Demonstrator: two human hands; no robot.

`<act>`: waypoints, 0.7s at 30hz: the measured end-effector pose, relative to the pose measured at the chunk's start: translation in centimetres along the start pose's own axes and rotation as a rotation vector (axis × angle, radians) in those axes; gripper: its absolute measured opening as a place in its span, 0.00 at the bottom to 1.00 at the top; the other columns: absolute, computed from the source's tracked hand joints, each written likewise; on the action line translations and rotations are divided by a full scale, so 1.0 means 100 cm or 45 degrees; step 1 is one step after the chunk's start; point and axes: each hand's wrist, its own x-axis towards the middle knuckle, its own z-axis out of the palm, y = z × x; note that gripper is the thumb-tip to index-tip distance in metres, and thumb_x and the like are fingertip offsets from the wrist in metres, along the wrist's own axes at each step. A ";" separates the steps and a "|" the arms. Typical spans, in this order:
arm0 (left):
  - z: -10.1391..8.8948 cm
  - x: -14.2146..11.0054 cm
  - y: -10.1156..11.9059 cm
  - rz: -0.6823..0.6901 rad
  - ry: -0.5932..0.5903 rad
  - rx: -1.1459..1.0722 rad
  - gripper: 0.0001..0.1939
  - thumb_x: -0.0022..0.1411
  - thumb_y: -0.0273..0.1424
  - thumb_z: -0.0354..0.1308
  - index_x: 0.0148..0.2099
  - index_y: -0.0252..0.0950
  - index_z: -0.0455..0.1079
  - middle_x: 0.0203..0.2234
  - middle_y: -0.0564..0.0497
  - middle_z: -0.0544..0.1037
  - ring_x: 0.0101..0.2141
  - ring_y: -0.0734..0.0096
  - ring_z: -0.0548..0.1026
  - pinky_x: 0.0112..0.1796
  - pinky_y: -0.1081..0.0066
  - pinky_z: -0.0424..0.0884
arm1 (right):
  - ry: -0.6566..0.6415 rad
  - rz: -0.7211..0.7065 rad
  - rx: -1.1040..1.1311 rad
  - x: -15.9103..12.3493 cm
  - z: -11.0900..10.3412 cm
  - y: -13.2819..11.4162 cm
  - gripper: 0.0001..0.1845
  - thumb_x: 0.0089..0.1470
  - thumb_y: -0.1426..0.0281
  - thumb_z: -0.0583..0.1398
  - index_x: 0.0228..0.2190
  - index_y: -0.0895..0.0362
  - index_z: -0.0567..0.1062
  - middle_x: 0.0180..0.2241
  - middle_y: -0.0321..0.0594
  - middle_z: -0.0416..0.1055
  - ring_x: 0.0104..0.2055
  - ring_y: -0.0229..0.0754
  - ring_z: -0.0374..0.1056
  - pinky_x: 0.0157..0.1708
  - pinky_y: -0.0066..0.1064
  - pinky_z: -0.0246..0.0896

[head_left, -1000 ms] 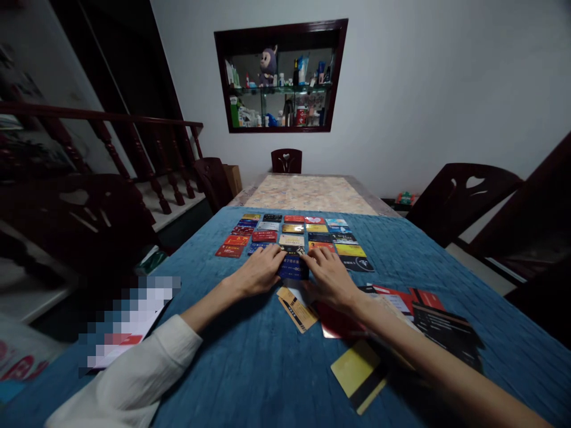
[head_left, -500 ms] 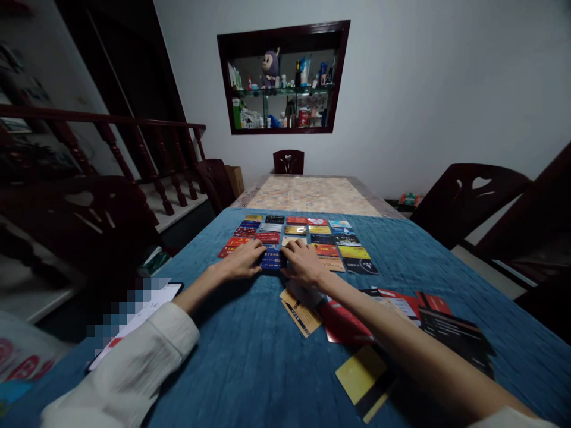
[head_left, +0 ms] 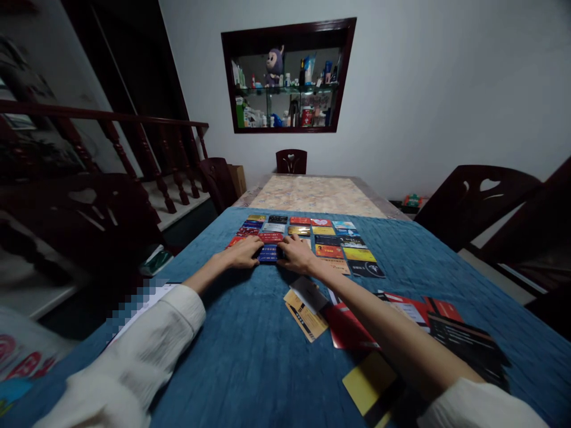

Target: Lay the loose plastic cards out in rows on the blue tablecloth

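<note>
A blue card (head_left: pixel 268 253) with white lettering lies at the near end of one column of cards, just below a red card (head_left: pixel 270 238). My left hand (head_left: pixel 242 252) pinches its left edge, and my right hand (head_left: pixel 295 252) holds the right edge. Rows of colourful cards surround them, with a yellow card (head_left: pixel 359 255) and a black card (head_left: pixel 366 269) on the right side. Parts of the left and middle columns are hidden under my fingers. Loose cards, among them a tan card (head_left: pixel 307 318) and a grey card (head_left: pixel 308 295), lie nearer me.
A pile of red and black cards (head_left: pixel 468 339) spreads under and beside my right forearm. Closer in is a gold card (head_left: pixel 368 380) with a dark stripe. A phone (head_left: pixel 147 309), partly blurred out, lies by my left sleeve. Dark wooden chairs (head_left: pixel 477 202) stand around the table.
Both hands have carried the blue card leftward, from the middle column to the column left of it. The tan card at the near row, right of my hand, has come into view.
</note>
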 end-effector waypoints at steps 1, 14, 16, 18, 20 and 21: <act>0.001 0.001 -0.001 -0.005 -0.006 0.001 0.26 0.54 0.33 0.65 0.55 0.36 0.68 0.54 0.41 0.70 0.54 0.54 0.68 0.54 0.62 0.66 | -0.003 -0.002 0.004 0.001 0.001 0.000 0.25 0.57 0.59 0.60 0.53 0.54 0.71 0.57 0.50 0.65 0.58 0.57 0.57 0.49 0.46 0.61; -0.006 0.003 0.006 -0.018 -0.047 -0.019 0.23 0.56 0.32 0.61 0.54 0.34 0.68 0.52 0.40 0.71 0.52 0.53 0.70 0.53 0.61 0.67 | -0.056 0.010 0.034 0.007 0.003 0.007 0.24 0.56 0.59 0.60 0.53 0.54 0.72 0.55 0.50 0.67 0.58 0.57 0.57 0.49 0.45 0.61; -0.005 0.003 0.006 -0.015 -0.045 -0.026 0.23 0.56 0.32 0.61 0.54 0.33 0.68 0.52 0.40 0.71 0.52 0.53 0.70 0.52 0.61 0.67 | -0.055 0.014 0.036 0.008 0.004 0.007 0.24 0.57 0.59 0.60 0.53 0.54 0.72 0.55 0.49 0.67 0.58 0.57 0.56 0.49 0.45 0.61; -0.005 0.004 0.005 -0.010 -0.038 -0.037 0.23 0.56 0.32 0.61 0.54 0.33 0.68 0.51 0.40 0.71 0.52 0.53 0.70 0.52 0.61 0.67 | -0.056 0.016 0.036 0.009 0.004 0.007 0.24 0.57 0.59 0.59 0.53 0.53 0.72 0.55 0.49 0.67 0.58 0.57 0.56 0.49 0.45 0.62; -0.004 0.004 0.004 -0.004 -0.024 -0.058 0.23 0.56 0.32 0.61 0.54 0.34 0.68 0.51 0.40 0.71 0.52 0.54 0.70 0.52 0.61 0.67 | -0.058 0.016 0.036 0.010 0.005 0.008 0.24 0.57 0.59 0.59 0.53 0.53 0.72 0.55 0.49 0.67 0.58 0.57 0.57 0.49 0.45 0.62; -0.004 0.004 0.003 0.000 -0.021 -0.068 0.23 0.55 0.32 0.61 0.54 0.34 0.68 0.51 0.40 0.71 0.52 0.54 0.70 0.53 0.62 0.67 | -0.058 0.015 0.036 0.010 0.006 0.008 0.24 0.57 0.59 0.59 0.53 0.53 0.72 0.55 0.49 0.67 0.58 0.57 0.57 0.49 0.45 0.61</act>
